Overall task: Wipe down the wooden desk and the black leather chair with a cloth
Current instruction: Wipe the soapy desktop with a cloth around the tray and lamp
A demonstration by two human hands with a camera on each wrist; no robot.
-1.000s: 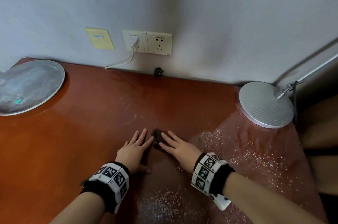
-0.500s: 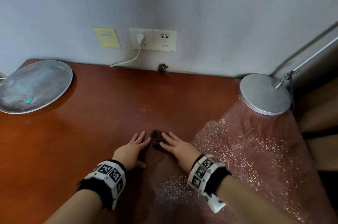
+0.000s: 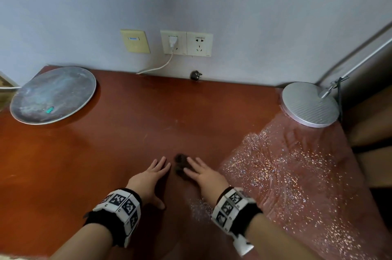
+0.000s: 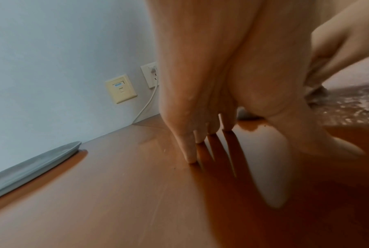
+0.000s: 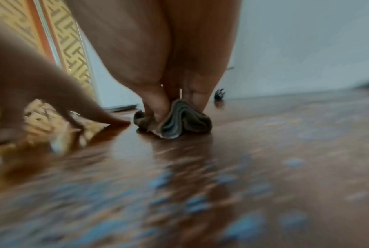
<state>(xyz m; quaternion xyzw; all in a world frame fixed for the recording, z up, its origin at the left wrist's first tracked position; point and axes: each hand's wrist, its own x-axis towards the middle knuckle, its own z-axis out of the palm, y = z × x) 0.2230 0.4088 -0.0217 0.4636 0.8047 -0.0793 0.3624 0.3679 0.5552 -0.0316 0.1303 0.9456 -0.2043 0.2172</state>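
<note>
The reddish-brown wooden desk [image 3: 127,132] fills the head view. A small dark cloth [image 3: 179,164] lies bunched on it near the middle. My right hand [image 3: 197,169] lies over the cloth with straight fingers pressing it down. In the right wrist view the cloth [image 5: 185,120] folds up between the fingertips [image 5: 158,114] of my right hand [image 5: 175,100], and the thumb touches the wood beside it. My left hand [image 3: 157,169] rests flat on the bare desk just left of the cloth, holding nothing; its fingers [image 4: 190,151] are straight. The chair is out of view.
A round grey plate [image 3: 53,95] sits at the back left and a round silver lamp base [image 3: 310,103] at the back right. Pink glittery fabric [image 3: 297,174] covers the desk's right side. Wall sockets [image 3: 199,44] and a black plug [image 3: 195,75] are at the back edge.
Both hands and the cloth have slid a little toward me, away from the wall. The hands stay flat and side by side.
</note>
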